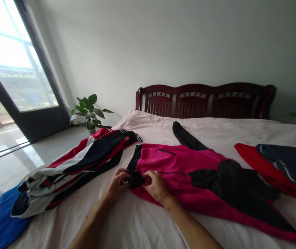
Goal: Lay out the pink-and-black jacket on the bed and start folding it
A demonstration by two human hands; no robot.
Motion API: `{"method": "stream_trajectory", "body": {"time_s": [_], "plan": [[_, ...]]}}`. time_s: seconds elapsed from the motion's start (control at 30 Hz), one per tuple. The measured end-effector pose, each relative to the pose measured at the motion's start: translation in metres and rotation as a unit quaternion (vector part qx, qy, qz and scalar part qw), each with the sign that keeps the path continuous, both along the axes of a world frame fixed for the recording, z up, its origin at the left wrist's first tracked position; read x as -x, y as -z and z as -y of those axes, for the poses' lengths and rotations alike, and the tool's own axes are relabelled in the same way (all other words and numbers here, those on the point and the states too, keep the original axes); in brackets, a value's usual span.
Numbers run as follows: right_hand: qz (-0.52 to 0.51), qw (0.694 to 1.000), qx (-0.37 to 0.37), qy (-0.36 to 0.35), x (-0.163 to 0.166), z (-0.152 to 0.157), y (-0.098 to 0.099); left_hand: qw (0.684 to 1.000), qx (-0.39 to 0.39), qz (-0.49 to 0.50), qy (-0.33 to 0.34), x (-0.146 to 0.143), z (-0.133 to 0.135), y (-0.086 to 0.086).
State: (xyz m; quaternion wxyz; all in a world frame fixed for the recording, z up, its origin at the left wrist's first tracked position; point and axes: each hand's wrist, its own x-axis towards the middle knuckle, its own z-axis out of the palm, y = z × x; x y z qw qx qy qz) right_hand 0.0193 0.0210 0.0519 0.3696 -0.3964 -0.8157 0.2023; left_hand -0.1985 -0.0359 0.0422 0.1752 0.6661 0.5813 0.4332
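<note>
A magenta jacket with black sleeves (174,157) lies spread on the bed, its dark zipper line running lengthwise. My left hand (119,180) is closed on the jacket's black hem at its left end. Close beside it, my right hand (156,185) pinches the same bunched black edge, thumb and fingers together. Between the two hands the dark fabric is lifted and folded; any small fastener there is too dark to make out. One black sleeve points toward the headboard, and the other lies folded across the jacket front.
On the left lie striped navy, red and white garments (83,162) and a blue cloth (5,216). Folded red (257,162) and navy (290,160) clothes sit at the right. Behind are a wooden headboard (192,90), a potted plant (89,110) and a glass door (20,69).
</note>
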Motion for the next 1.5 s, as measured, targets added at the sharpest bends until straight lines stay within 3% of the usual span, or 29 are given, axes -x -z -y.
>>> {"method": "stream_trajectory", "body": {"time_s": [0.27, 0.6, 0.9, 1.23, 1.5], "plan": [[-0.078, 0.989, -0.122, -0.018, -0.005, 0.011, -0.001, 1.0, 0.009, 0.011, 0.008, 0.002, 0.0, -0.002], [-0.105, 0.987, -0.015, -0.121, -0.015, 0.011, -0.01, 0.996, 0.065, 0.062, 0.027, -0.003, -0.001, -0.001], [-0.132, 0.99, 0.007, -0.058, -0.01, 0.01, 0.001, 0.993, 0.097, 0.012, 0.061, 0.0, 0.0, -0.014], [-0.06, 0.99, -0.067, -0.113, -0.012, 0.013, -0.011, 0.989, 0.084, 0.038, 0.112, 0.0, 0.0, -0.017], [-0.046, 0.993, -0.093, -0.057, -0.001, 0.017, -0.023, 0.992, 0.084, 0.029, 0.09, -0.007, 0.004, -0.024]]}}
